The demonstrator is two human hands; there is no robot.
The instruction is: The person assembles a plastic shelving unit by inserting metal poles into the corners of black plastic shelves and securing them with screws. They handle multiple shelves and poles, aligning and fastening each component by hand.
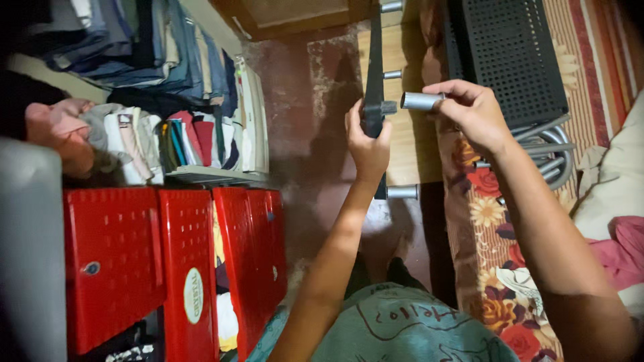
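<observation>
A person in a grey-green printed shirt (396, 328) reaches both bare arms out over a dim reddish floor (302, 100). The left hand (367, 141) is closed around a dark metal bar (373, 80) held upright, a short black stub jutting from the bar just above the fingers. The right hand (469, 107) pinches a short grey metal tube (421, 100) between thumb and fingertips, holding it level, its open end just beside the stub but not touching it. Similar grey pegs stick out of the bar above and below. Red plastic drawers (168, 268) stand at the left beneath folded clothes (174, 134); farther off, a black perforated metal panel (513, 53) lies on a flowered mat (490, 221) beside bent grey tubes (550, 144).
</observation>
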